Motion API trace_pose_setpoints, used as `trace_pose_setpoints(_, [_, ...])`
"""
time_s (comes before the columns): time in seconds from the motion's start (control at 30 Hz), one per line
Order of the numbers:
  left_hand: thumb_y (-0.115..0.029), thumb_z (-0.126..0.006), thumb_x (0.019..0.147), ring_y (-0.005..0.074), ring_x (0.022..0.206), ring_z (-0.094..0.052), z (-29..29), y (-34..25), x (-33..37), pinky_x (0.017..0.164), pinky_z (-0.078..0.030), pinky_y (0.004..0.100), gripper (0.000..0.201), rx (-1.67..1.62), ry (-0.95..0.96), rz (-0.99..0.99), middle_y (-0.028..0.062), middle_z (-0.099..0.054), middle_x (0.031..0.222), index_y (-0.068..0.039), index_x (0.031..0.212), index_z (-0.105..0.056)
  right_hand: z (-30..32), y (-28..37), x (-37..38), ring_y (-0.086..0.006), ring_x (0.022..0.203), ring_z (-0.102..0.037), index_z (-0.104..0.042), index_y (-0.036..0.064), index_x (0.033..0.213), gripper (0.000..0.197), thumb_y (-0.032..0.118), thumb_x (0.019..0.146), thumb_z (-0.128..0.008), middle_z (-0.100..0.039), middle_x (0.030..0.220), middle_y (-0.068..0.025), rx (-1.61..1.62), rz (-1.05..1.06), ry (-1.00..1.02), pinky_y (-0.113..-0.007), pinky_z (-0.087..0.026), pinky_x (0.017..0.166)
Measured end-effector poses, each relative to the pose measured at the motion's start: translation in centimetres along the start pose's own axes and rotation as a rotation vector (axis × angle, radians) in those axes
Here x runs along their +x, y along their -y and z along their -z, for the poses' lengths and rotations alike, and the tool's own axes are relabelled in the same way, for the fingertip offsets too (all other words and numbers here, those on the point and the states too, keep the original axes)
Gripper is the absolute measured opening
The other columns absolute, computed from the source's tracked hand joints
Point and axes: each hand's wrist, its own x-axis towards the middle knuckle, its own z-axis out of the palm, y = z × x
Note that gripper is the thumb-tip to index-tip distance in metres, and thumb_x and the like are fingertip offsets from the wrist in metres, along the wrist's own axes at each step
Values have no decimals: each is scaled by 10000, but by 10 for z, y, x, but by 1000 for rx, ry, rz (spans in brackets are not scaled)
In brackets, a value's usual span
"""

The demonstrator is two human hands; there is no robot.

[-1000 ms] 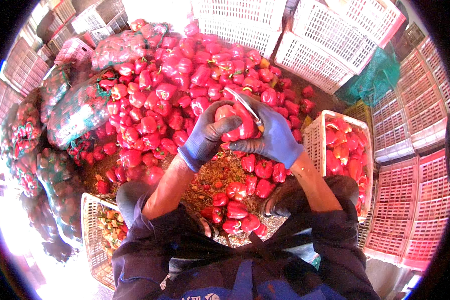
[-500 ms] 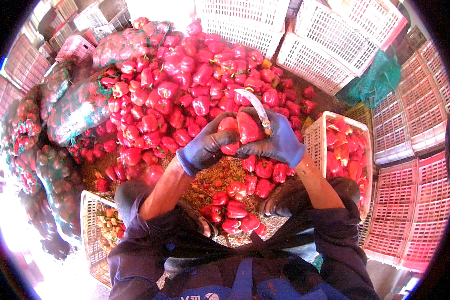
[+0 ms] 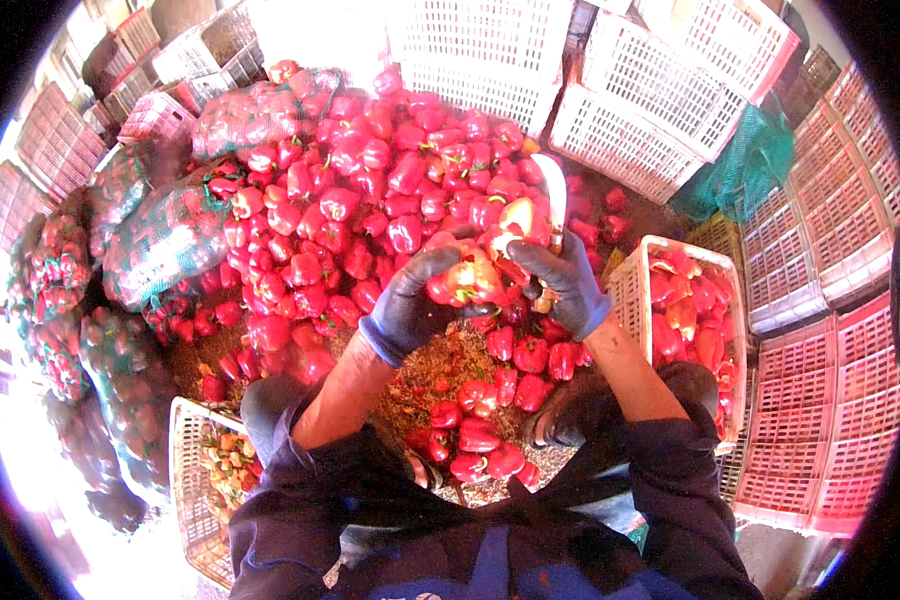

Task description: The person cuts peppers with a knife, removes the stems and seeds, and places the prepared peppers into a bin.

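Note:
In dark work gloves with blue cuffs, both hands are raised close together at the middle. My left hand [image 3: 410, 305] is closed around a bell pepper half [image 3: 469, 280] whose pale orange cut face shows. Another red pepper piece [image 3: 519, 222] with a bright inner side is in my right hand [image 3: 568, 285], its thumb against it. That same hand grips a knife [image 3: 554, 190] with a curved blade pointing up and away; its handle is mostly hidden by the fingers. Beyond the hands spreads a large heap of whole red bell peppers [image 3: 370, 185].
A crate [image 3: 625, 295] of cut red peppers stands at my right. By my left leg, another crate [image 3: 183, 460] contains pepper scraps. Filled net sacks [image 3: 160, 245] lie left; stacked crates [image 3: 650, 95] rise behind and right. Several peppers [image 3: 478, 434] lie between my feet.
The pepper, closed between both hands before, is now split open in two pieces. The hands have moved apart slightly, and the blade has swung more upright, to the right.

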Motion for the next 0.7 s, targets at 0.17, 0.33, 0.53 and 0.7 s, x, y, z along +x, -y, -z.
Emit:
trace_pose_setpoints(0.17, [-222,-720,946,258,1031,-717,22,23,11,826,-631,423,387,-140,-251,43,93,-718,1180,-75,1287,-611,-4,11,-1,-20,577,-518,-701,98,1019,249,243,866,-835,-629,760,65,-31,36,6,-211,-389,479])
trace_pose_setpoints(0.33, [-30,-646,902,251,872,-732,41,20,19,774,-620,378,267,153,-303,-166,105,-714,988,-7,1167,-636,10,-8,0,-159,678,-642,-705,106,1116,263,235,901,-785,-688,976,-54,496,-114,22,-346,-524,568])
trace_pose_setpoints(0.53, [33,-631,885,176,847,-682,23,17,17,746,-568,311,406,305,-283,-309,74,-687,992,29,1287,-572,4,15,4,-36,635,-564,-718,51,1077,295,234,878,-837,-701,842,28,-246,109,-186,-232,-426,514])
trace_pose_setpoints(0.7, [25,-616,927,127,948,-644,9,28,22,840,-536,276,515,528,-291,-402,67,-663,1130,-6,1426,-492,-9,-26,4,-141,1024,-670,-622,11,1256,576,296,830,-886,-712,1148,-59,-146,244,-5,-313,-554,949])
